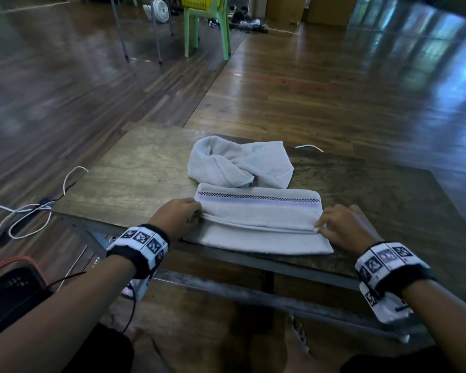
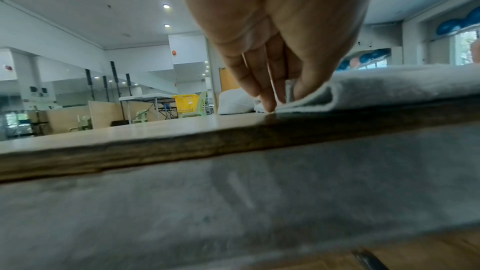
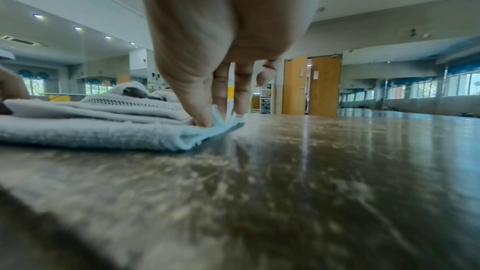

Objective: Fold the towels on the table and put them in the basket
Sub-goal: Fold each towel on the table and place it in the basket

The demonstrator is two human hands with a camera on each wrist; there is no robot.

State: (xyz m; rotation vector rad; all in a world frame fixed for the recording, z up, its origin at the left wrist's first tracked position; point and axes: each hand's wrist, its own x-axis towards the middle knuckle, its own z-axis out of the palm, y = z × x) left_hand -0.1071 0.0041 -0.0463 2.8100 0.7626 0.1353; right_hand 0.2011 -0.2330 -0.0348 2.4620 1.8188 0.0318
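A pale grey towel with a purple and checked stripe [image 1: 258,219] lies partly folded at the near edge of the wooden table [image 1: 135,173]. My left hand [image 1: 178,216] pinches the folded edge at its left end; the left wrist view shows thumb and fingers [image 2: 275,98] clamped on the towel [image 2: 389,87]. My right hand [image 1: 342,227] pinches the same folded edge at its right end, where the fingers [image 3: 207,114] nip the towel's corner [image 3: 103,130]. A second pale towel [image 1: 240,164] lies crumpled just behind. The yellow basket [image 1: 199,1] sits on a green chair [image 1: 207,25] far across the room.
White cables [image 1: 30,211] trail off the table's left side onto the wooden floor. A dark device [image 1: 8,286] with an orange cord sits low at the left. A white fan [image 1: 160,9] stands near the chair. My bare foot [image 1: 296,343] shows below the table.
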